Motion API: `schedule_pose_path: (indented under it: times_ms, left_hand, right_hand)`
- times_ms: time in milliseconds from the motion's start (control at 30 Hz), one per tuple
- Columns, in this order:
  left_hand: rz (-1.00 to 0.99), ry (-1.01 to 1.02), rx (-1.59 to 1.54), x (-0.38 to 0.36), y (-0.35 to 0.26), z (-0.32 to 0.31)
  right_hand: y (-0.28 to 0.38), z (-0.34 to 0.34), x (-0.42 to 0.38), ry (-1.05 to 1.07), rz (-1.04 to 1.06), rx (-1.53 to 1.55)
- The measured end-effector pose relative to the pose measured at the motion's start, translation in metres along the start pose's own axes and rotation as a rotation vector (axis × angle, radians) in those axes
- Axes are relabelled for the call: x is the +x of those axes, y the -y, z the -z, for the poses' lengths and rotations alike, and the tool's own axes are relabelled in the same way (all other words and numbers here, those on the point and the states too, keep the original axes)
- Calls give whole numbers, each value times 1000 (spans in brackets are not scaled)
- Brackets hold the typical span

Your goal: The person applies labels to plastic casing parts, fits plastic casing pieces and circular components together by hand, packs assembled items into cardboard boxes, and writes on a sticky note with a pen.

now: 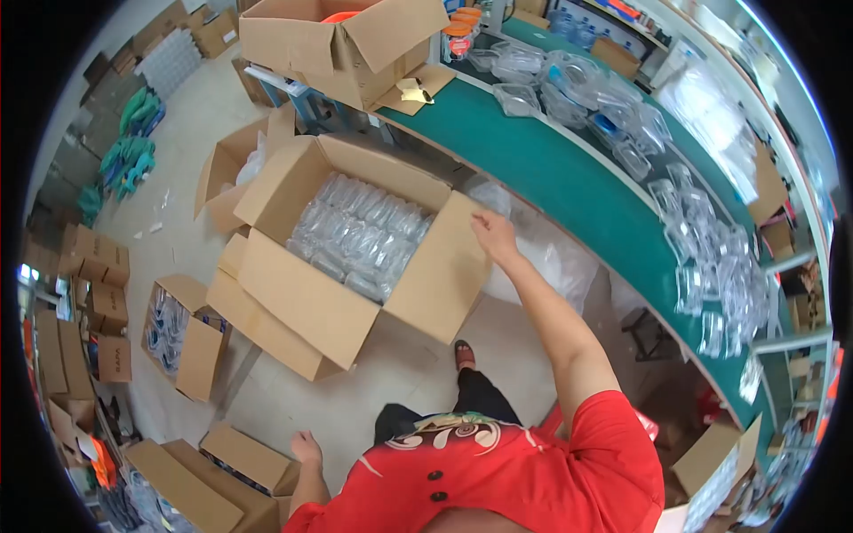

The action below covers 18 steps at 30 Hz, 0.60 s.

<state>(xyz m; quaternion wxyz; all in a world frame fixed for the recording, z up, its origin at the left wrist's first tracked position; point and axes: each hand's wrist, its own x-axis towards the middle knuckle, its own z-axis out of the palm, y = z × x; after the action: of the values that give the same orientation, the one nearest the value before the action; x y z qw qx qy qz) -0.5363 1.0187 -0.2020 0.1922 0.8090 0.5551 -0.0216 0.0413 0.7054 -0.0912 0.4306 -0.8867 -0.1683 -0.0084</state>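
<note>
A large cardboard box (324, 315) with its flaps up stands in front of me, filled with rows of clear plastic containers (360, 222). My right hand (494, 236) is at the outer edge of the box's right flap (444, 271), fingers curled onto the cardboard. Low on the left hangs my left hand (306, 448), loosely bent with the fingers a little apart and nothing in it. An open carton (204, 484) lies just below that hand.
A green workbench (551, 178) curves along the right, bearing many clear plastic containers (569, 89). Another open box (355, 67) sits at its far end. Filled plastic bags (555, 262) are under the bench. A smaller carton (200, 355) stands on the floor at left.
</note>
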Motion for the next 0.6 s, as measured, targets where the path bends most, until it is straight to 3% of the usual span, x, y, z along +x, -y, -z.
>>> schedule_pose_path:
  times_ms: [133, 333, 467, 600]
  left_hand:
    - [8, -75, -316, -9, -108, 14]
    - [-70, -191, -434, 33, -197, -5]
    - [-258, -188, -623, 99, -292, -27]
    - [-622, -217, -597, 165, -408, -37]
  right_hand:
    - [-18, 4, 105, -41, 69, -46]
    - [-9, -25, 232, -95, 32, -41]
    - [6, -43, 316, -135, 32, -101]
    - [13, -84, 393, -147, 0, -120]
